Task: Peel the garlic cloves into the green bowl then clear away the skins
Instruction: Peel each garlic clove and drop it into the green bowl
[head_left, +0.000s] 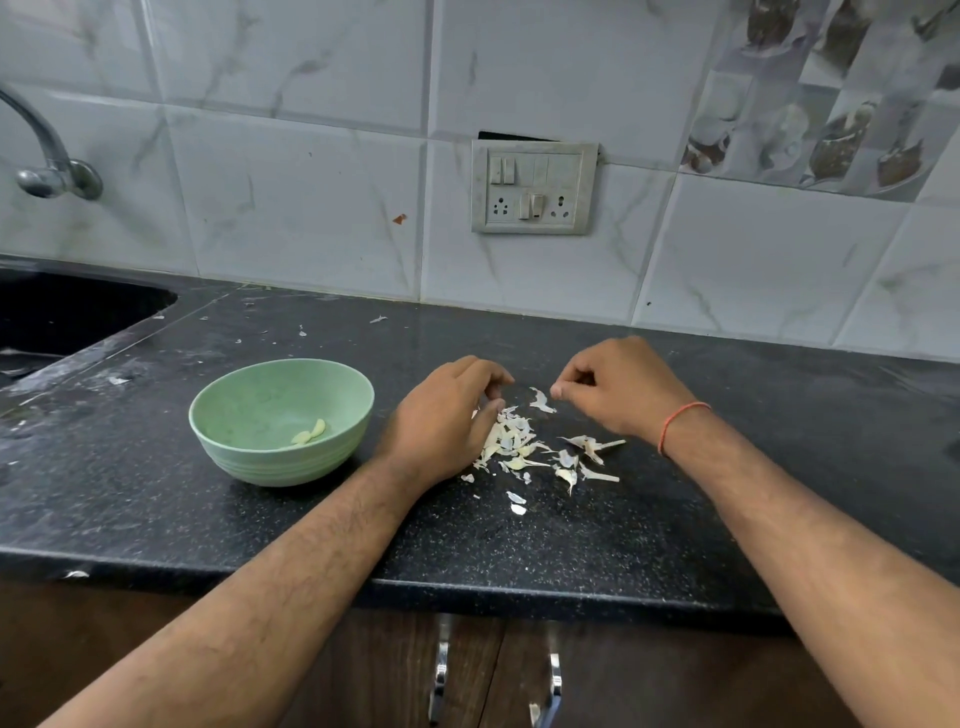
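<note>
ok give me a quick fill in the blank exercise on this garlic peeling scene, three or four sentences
1. The peeled garlic cloves lie inside the ____ bowl.
2. The pile of skins lies on the black ____.
3. The bowl stands beside the person's ____ hand.
4. The orange thread is round the ____ wrist.

Missing words: green; countertop; left; right

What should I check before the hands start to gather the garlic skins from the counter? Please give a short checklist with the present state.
1. Peeled cloves lie in the green bowl: ok.
2. Unpeeled cloves left among the garlic skins: cannot tell.
3. Left hand at the pile's edge: ok.
4. Right hand holds nothing: cannot tell, fingers curled.
5. Skins all in one pile: not ok, stray bits near the wall.
6. Bowl clear of the pile: ok.
</note>
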